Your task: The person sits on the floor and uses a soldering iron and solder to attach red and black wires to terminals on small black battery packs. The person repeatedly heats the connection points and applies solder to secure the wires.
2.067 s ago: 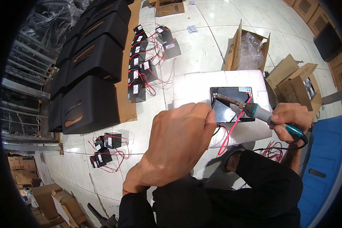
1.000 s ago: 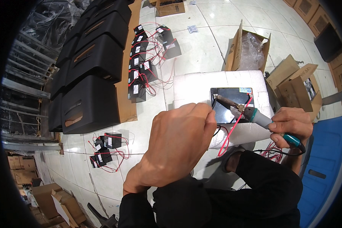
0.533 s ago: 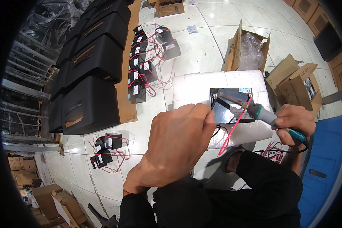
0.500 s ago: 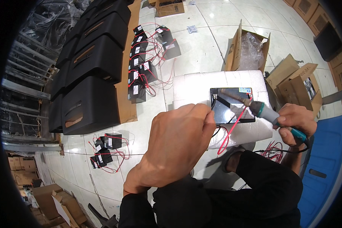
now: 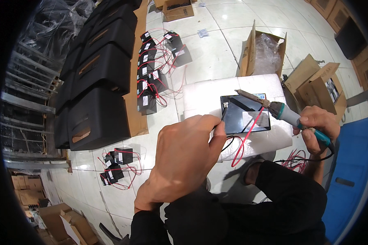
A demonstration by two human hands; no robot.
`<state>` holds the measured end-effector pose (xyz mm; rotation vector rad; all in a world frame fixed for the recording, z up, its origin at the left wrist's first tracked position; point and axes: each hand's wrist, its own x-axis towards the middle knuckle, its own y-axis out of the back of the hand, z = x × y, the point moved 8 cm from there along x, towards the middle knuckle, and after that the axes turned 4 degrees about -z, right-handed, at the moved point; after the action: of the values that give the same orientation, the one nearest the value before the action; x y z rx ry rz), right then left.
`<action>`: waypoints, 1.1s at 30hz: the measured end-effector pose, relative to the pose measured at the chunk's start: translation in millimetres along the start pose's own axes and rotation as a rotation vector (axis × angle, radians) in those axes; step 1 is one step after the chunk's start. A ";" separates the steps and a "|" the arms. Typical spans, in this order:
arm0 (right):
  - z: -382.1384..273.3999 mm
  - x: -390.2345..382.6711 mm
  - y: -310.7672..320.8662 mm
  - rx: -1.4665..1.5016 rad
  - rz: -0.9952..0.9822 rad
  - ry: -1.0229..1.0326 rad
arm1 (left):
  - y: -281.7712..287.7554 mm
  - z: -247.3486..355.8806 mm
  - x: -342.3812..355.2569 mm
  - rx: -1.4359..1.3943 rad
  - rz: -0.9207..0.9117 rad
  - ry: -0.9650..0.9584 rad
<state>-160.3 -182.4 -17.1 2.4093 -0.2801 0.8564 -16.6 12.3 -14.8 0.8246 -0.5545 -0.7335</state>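
Black battery [image 5: 236, 117]: right of frame middle, on white foam block [image 5: 200, 93]. Left hand [image 5: 186, 153] seems pinched on black wire [image 5: 223, 115]; hard tug could pull wire loose. Right hand [image 5: 321, 124] grips soldering iron [image 5: 288, 116]. Iron's metal end (if hot; can't tell) could melt red wire [image 5: 253, 125] close by, or foam, if hand slips.

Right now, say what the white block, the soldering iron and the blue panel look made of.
White block: probably matte foam, given its rounded edges. Soldering iron: apparently metal shaft, dull, browned; handle likely plastic, even grey and teal. Blue panel: perhaps smooth moulded plastic, given its rounded slot.
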 end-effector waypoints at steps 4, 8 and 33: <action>0.4 -1.7 -0.3 0.027 -0.004 -0.013 | 1.6 2.9 -0.5 -0.023 0.052 -0.017; 1.6 -2.6 -0.3 0.039 -0.005 -0.020 | 2.1 1.8 -2.5 -0.021 0.060 0.018; 5.6 -4.0 -6.7 0.070 -0.010 -0.002 | 2.1 1.7 -4.3 -0.071 0.074 0.074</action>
<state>-158.0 -180.1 -26.1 2.4740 -0.2425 0.8721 -19.7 15.8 -12.8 0.7583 -0.4877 -0.6489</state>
